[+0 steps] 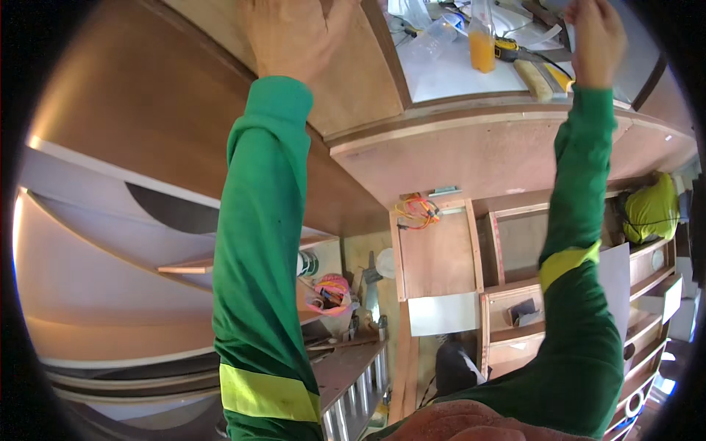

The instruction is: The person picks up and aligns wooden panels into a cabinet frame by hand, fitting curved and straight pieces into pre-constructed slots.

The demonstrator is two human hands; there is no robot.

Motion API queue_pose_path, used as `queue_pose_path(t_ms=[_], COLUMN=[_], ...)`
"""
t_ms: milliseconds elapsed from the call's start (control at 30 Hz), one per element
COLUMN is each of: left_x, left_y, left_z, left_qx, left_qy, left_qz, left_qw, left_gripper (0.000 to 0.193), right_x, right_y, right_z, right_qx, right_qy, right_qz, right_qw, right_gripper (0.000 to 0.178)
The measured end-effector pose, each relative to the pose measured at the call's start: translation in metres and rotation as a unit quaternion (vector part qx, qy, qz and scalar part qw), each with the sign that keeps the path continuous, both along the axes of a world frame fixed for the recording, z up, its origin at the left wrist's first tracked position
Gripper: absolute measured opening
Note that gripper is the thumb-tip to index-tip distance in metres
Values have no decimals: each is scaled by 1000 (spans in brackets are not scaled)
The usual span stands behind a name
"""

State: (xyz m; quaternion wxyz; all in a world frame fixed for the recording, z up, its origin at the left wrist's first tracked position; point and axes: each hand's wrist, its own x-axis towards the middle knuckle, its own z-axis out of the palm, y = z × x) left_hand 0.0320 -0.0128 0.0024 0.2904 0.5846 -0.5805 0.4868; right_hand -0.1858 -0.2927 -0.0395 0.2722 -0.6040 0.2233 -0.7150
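In the head view, the left hand (298, 40) reaches over the bare wooden panel (360, 92); its fingertips leave the frame, so I cannot tell its grip or contact. The right hand (599, 45) has bunched fingers above the white table (434, 82), right of an orange-filled bottle (482, 57) and a tape measure (507, 49); whether it pinches anything is unclear. The step looks like a two-handed reach; moving on calls for clearing the bottle.
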Motion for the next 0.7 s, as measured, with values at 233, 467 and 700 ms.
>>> queue_pose_path(t_ms=[233,467,700], left_x=[51,79,76], left_y=[-34,-33,-31], left_z=[-34,-38,-37], left_qx=[-69,-67,-79], left_qy=[-194,-263,-262], left_qz=[198,257,250], left_qw=[958,928,929], left_gripper=[78,73,70], right_x=[150,268,310], right_y=[-143,-217,-255], right_z=[-26,-76,-114], right_qx=[-142,-281,-284], right_qy=[448,582,620], right_qz=[94,110,46], right_qw=[878,755,730], right_gripper=[31,44,51])
